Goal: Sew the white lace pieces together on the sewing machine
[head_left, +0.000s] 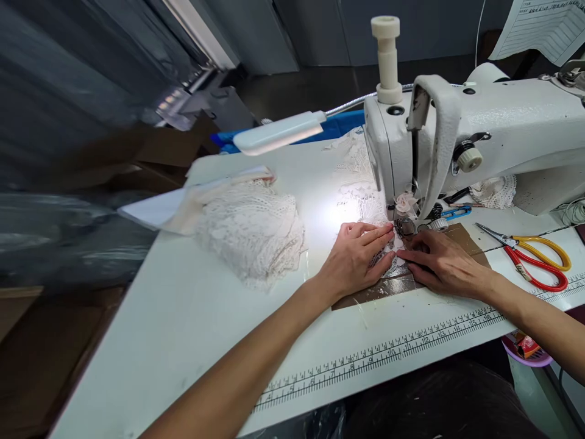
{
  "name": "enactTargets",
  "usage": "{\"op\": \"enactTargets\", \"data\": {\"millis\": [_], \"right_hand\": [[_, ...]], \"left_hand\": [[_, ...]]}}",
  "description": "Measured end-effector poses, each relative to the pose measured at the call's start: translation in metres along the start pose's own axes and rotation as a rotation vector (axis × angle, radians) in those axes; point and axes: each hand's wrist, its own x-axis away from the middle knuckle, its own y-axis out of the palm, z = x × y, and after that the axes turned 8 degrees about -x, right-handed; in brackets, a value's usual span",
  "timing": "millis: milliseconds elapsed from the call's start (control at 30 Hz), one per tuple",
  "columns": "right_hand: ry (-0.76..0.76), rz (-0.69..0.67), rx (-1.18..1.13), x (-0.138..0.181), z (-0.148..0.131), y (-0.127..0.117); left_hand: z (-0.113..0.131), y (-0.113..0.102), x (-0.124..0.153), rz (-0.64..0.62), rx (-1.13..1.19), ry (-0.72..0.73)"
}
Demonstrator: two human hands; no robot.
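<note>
A white sewing machine (414,134) stands on the table, with white lace (384,259) under its needle area. My left hand (359,259) lies over the lace to the left of the presser foot, fingers stretched out and pressing down. From the right, my right hand (441,262) has bent fingers at the lace's edge, index finger and thumb close together on it. More lace (359,177) runs out behind the needle. The presser foot is partly hidden by metal parts and the fingers. A pale fabric rose (406,202) hangs on the machine head.
Stacked lace (251,228) lies at left on the table (192,341). Scissors (532,253) with red and yellow handles rest at right. A lamp (278,133) reaches over the table. A printed ruler (379,360) runs along the front edge. A pink basket (530,353) sits below.
</note>
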Motion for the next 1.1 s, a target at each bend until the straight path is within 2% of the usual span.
{"op": "enactTargets", "data": {"millis": [433,600,833,1100], "right_hand": [[0.031,0.002,-0.068,0.001,0.0012,0.0003],[-0.001,0.032,-0.083,0.0009,0.0021,0.0009],[0.012,0.032,-0.088,-0.0006,0.001,0.001],[0.035,0.039,-0.137,-0.0002,0.0021,-0.0002]], "left_hand": [[-0.006,0.0036,-0.0005,-0.037,0.013,0.009],[-0.0039,0.0023,-0.0007,-0.029,-0.005,0.013],[-0.0047,0.0008,-0.0014,-0.08,-0.004,0.011],[0.0022,0.0001,-0.0007,-0.07,-0.135,0.034]]}}
